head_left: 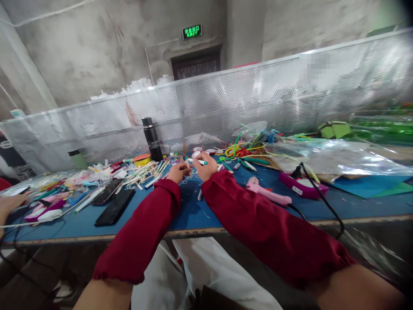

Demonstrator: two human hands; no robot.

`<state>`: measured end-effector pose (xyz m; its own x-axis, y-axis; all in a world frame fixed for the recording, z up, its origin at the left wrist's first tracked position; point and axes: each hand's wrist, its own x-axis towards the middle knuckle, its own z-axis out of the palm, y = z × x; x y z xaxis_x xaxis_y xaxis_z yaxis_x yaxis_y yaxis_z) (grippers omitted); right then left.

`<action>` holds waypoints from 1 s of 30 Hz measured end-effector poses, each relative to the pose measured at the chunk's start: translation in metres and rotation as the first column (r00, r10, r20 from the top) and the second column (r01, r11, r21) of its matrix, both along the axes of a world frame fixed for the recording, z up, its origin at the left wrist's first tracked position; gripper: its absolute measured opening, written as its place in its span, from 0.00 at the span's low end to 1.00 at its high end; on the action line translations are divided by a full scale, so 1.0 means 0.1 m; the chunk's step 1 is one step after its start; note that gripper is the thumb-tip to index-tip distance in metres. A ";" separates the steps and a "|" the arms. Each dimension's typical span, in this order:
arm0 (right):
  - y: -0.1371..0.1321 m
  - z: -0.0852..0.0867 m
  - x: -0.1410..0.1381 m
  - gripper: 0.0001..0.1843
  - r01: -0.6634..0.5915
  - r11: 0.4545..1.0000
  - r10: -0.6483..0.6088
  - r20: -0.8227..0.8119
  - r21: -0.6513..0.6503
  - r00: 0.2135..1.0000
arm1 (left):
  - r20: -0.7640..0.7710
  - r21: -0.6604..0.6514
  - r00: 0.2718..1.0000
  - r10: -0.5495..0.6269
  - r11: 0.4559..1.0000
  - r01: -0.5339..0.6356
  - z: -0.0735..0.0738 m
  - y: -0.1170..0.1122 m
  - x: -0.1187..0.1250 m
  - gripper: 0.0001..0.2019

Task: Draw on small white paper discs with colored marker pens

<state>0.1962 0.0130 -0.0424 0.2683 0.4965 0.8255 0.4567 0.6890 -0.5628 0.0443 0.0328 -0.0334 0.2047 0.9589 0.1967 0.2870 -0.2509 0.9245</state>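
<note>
My right hand (206,167) is closed in a pinch around a white marker (200,162) with a green end. Just left of it, my left hand (179,172) has its fingers pressed together on a small tan wooden piece (188,165), too small to make out fully. The two hands almost meet over the blue tabletop (190,211), near its middle. Small coloured bits lie around the fingertips. Behind the hands stand a black thermos bottle (152,140) and a yellow tape roll (141,160).
Two dark phones (115,207) lie to the left, beside many thin sticks (151,172). A pink glue gun (269,193) and a purple power strip (303,186) with a black cord are at right. A perforated metal screen (206,103) runs behind. Another person's hand (13,204) rests far left.
</note>
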 end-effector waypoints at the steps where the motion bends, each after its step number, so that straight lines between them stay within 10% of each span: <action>1: 0.00 0.00 0.00 0.09 0.002 1.000 -0.002 -0.006 0.001 1.000 | 0.002 -0.001 1.000 0.004 1.000 -0.004 0.00 0.00 0.00 0.05; 30: 0.02 -0.03 -0.01 0.09 -0.016 1.000 0.016 0.011 -0.013 1.000 | -0.013 0.004 1.000 0.004 1.000 -0.004 0.02 -0.05 0.01 0.09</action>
